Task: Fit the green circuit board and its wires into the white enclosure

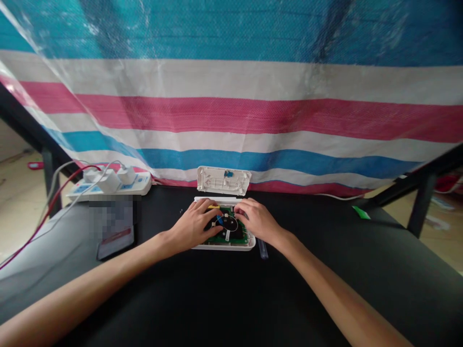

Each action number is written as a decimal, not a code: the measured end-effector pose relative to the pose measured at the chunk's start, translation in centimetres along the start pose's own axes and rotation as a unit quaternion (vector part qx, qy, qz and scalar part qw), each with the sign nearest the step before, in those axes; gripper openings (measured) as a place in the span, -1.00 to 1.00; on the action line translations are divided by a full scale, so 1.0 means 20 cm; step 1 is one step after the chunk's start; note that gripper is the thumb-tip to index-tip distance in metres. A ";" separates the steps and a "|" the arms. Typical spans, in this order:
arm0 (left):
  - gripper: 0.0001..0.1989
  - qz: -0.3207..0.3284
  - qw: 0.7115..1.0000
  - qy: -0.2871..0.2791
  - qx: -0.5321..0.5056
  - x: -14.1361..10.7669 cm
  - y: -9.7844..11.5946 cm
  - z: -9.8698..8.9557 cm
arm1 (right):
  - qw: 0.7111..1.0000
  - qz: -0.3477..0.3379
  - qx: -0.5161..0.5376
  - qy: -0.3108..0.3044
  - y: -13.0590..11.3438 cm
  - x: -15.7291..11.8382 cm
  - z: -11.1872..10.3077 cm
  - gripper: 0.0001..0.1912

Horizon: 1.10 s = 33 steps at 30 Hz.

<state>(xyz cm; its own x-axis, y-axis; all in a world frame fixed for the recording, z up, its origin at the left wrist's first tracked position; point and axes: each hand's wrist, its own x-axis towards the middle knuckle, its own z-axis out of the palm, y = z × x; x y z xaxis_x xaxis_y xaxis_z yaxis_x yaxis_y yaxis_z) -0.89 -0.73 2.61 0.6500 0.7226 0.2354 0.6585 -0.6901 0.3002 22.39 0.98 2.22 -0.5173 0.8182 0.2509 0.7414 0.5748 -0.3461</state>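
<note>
Against a striped tarp, the black desk (325,270) holds an opened white case (249,245), lid (223,180) already off, both hands (193,225) (257,220) pinching parts on its exposed board (241,235).

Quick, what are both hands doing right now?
Left hand: fingers curled, resting on the open white box; no clear grip.
Right hand: fingertips pressing inside the box near the green board; a grip cannot be told.
</note>
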 end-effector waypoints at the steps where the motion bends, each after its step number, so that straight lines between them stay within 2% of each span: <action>1: -0.71 -0.001 1.000 0.012 -0.006 0.00 0.00 0.02 | 1.000 0.000 0.001 0.002 0.00 0.00 0.00 -0.92; 4: -0.81 0.002 0.999 0.043 -0.028 0.00 -0.02 0.06 | 1.000 -0.002 0.001 0.011 0.00 0.00 0.01 -0.92; 7: -0.81 0.009 0.999 0.049 -0.022 0.00 -0.03 0.09 | 1.000 -0.011 -0.001 0.017 0.01 0.00 0.01 -0.90; 16: -0.78 0.013 0.999 0.051 -0.003 0.00 -0.03 0.09 | 1.000 -0.003 0.005 0.003 0.00 0.00 0.01 -0.92; 20: -0.77 0.012 0.998 0.061 -0.003 0.00 -0.03 0.09 | 1.000 -0.002 0.015 -0.014 0.00 0.01 -0.01 -0.92; 28: -0.69 0.006 0.998 0.065 0.002 0.00 -0.02 0.09 | 0.997 0.038 0.029 -0.055 -0.01 0.11 -0.14 -0.89; 33: -0.66 0.004 0.998 0.058 0.006 0.01 -0.02 0.09 | 0.994 0.061 0.007 -0.086 0.02 0.12 -0.10 -0.91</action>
<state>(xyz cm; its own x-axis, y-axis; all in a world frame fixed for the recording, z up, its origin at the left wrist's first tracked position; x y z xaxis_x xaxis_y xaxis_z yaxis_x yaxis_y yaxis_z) -0.40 -0.48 0.92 0.6064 0.7169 0.3438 0.6592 -0.6951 0.2869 22.36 3.19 4.56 -0.4900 0.8704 0.0487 0.7976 0.4702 -0.3778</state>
